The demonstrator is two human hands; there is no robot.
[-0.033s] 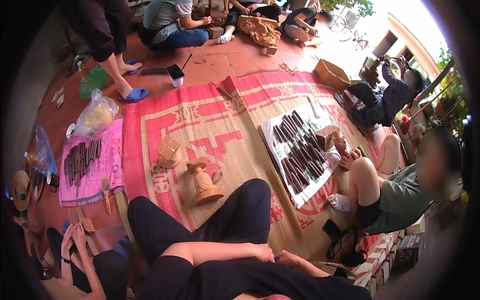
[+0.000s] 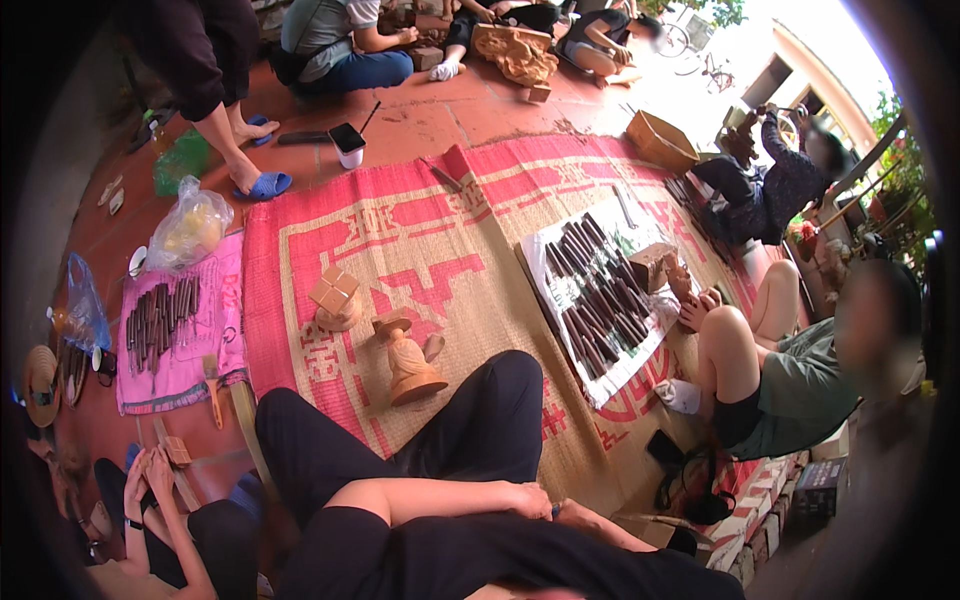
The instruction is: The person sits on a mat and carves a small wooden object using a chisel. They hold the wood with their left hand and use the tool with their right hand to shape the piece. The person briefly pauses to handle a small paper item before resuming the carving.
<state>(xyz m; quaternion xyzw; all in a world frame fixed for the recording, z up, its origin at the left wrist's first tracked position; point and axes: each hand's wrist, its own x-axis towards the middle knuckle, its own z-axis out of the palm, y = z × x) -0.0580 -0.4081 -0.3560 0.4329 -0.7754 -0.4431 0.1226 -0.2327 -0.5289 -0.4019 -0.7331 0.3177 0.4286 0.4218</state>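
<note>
Carved wooden figure (image 2: 413, 372), upright on a red-and-tan woven mat (image 2: 490, 295), just ahead of the wearer's bent legs (image 2: 475, 425): that's my remote view. I see the left hand (image 2: 528, 498) and right hand (image 2: 577, 517) close together, though I can't tell their grip. Right of the figure, dark tools (image 2: 605, 315) cover a white cloth (image 2: 600, 394); beyond lie red floor tiles (image 2: 420, 122), seated people (image 2: 345, 45) and a sunlit pale building (image 2: 815, 70).
</note>
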